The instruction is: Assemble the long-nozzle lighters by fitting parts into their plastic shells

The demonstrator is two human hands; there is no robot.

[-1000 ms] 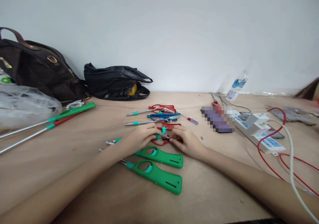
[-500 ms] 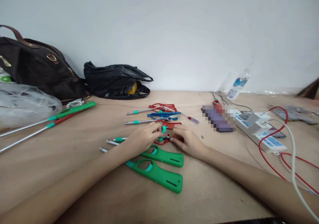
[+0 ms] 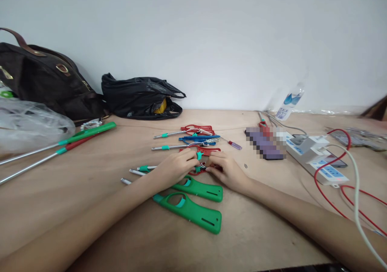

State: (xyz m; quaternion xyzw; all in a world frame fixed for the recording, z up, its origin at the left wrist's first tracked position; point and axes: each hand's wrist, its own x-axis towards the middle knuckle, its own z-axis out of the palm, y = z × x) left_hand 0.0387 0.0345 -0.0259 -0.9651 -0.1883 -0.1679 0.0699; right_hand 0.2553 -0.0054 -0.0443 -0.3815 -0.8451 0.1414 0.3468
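Both hands are at an opened red stick lighter (image 3: 198,173) on the table, its wires and teal inner parts exposed. My left hand (image 3: 181,162) is closed at its left side, fingers bent by a teal plastic piece (image 3: 199,155). Opposite it, my right hand (image 3: 227,169) pinches the lighter's handle end; the fingers cover much of it. Beyond them lie another opened red lighter (image 3: 211,151), an opened blue lighter (image 3: 201,138) and a further red one (image 3: 205,128). Nearer me are two closed green lighters (image 3: 208,190) (image 3: 202,215), partly under my left forearm.
A small screwdriver (image 3: 234,145) and tiny screws (image 3: 246,166) lie to the right. Farther right are a purple phone-like item (image 3: 264,145), a power strip (image 3: 317,165) with cables, and a bottle (image 3: 290,102). Bags (image 3: 136,98) and two more lighters (image 3: 87,135) occupy the left.
Both hands stay at the same lighter. My left fingers have shifted very slightly to the right over its inner parts; the rest lies as before.
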